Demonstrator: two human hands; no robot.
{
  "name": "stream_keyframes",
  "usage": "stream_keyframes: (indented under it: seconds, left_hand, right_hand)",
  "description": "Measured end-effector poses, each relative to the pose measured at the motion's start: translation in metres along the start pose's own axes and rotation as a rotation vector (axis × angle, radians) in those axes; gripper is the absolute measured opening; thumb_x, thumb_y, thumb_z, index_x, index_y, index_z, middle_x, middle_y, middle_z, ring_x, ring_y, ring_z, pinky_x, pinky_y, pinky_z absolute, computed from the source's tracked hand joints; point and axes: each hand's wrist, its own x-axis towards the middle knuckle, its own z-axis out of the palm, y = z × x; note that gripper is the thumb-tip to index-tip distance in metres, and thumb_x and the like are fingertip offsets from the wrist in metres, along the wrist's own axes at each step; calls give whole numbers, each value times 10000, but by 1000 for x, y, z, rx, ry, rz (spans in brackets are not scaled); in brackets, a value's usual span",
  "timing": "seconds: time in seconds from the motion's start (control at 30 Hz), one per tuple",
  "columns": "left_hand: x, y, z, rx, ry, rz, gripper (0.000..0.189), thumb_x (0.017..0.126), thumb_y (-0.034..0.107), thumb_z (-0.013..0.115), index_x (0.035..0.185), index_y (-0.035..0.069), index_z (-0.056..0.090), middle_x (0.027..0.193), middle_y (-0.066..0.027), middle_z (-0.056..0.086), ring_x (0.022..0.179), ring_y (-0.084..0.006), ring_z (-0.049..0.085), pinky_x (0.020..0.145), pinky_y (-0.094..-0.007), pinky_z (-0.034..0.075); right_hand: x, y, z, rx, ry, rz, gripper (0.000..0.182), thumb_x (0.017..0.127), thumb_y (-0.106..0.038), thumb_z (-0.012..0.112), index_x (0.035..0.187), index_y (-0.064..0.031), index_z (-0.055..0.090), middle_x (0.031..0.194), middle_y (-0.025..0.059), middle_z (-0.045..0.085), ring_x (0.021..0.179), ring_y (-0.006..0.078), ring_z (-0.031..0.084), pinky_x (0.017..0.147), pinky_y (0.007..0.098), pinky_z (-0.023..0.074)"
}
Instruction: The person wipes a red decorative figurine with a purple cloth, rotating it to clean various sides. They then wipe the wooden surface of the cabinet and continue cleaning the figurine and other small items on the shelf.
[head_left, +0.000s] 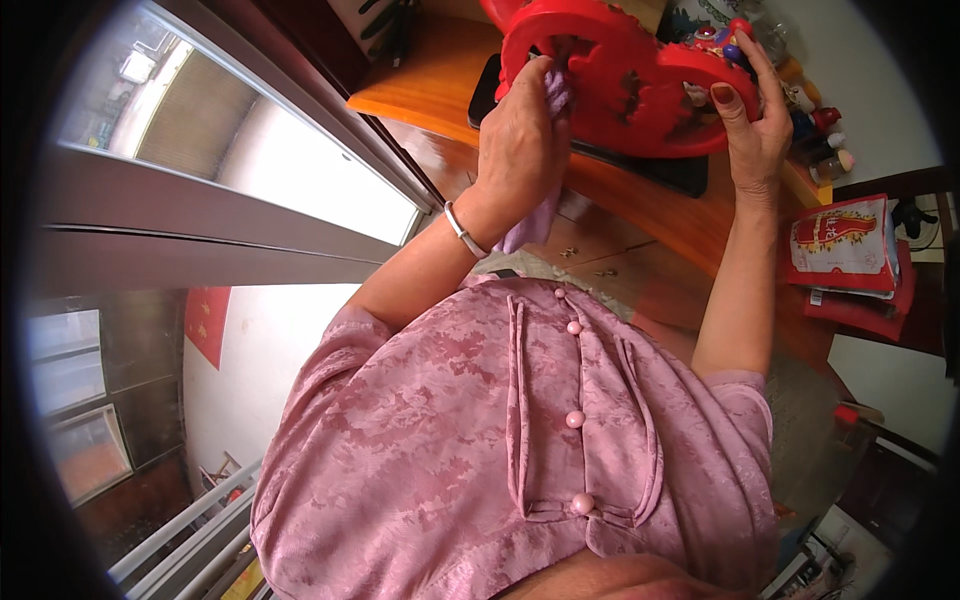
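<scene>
My left hand, a bracelet at its wrist, grips a bunched purple cloth. It presses the cloth at an opening in the left part of a red moulded plastic piece, whose rounded lobes have cut-outs. Part of the cloth hangs below the hand. At the other end, my right hand holds the piece's rim, thumb on the near face and fingers stretched along the far edge. Small coloured knobs show by those fingers. The piece is tilted up above a black flat object, which it mostly hides.
The wooden tabletop runs under the work. Small bottles stand along the wall at right. Below them lie a red-and-white printed packet and a red bag. A window is close on my left.
</scene>
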Motion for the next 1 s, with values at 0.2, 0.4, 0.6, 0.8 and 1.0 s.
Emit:
stream_keyframes:
  seconds: [0.2, 0.4, 0.6, 0.8, 1.0]
  left_hand:
    - [0, -6, 9, -156, 4, -87, 507, 752, -9, 615, 1215, -17, 408, 927, -223, 615, 773, -397, 627, 663, -431, 511]
    - [-10, -11, 10, -129, 42, -26, 434, 778, -17, 611, 1174, 9, 436, 866, -175, 643, 763, -374, 642, 647, -411, 512]
    - [-22, -9, 6, -9, 42, 66, 428, 791, -12, 645, 1170, 7, 449, 897, -175, 656, 770, -361, 653, 646, -389, 520]
    - [-18, -8, 9, -111, 74, 83, 451, 800, -11, 612, 1219, 9, 448, 885, -178, 650, 780, -373, 640, 657, -429, 515]
    - [-3, -3, 15, -177, 106, -210, 448, 841, 16, 574, 1262, 56, 426, 902, -221, 649, 799, -435, 629, 664, -453, 518]
  right_hand:
    - [-6, 9, 10, -80, 119, -75, 594, 854, -494, 652, 1244, -49, 602, 1295, 124, 571, 1281, 251, 457, 1072, 361, 331]
    - [-6, 11, 19, -45, 153, -109, 547, 872, -459, 648, 1236, -52, 611, 1278, 120, 580, 1254, 251, 478, 1060, 359, 343]
    - [-7, 8, 16, -20, 170, -65, 550, 862, -447, 665, 1237, -48, 612, 1275, 132, 580, 1242, 251, 488, 1053, 358, 352]
    - [-7, 8, 13, -60, 160, -75, 543, 861, -427, 673, 1236, -40, 610, 1262, 137, 589, 1231, 254, 497, 1046, 352, 356]
    - [-12, -5, 33, -117, 254, -125, 474, 870, -355, 678, 1212, -32, 624, 1244, 123, 607, 1212, 263, 510, 1035, 360, 366]
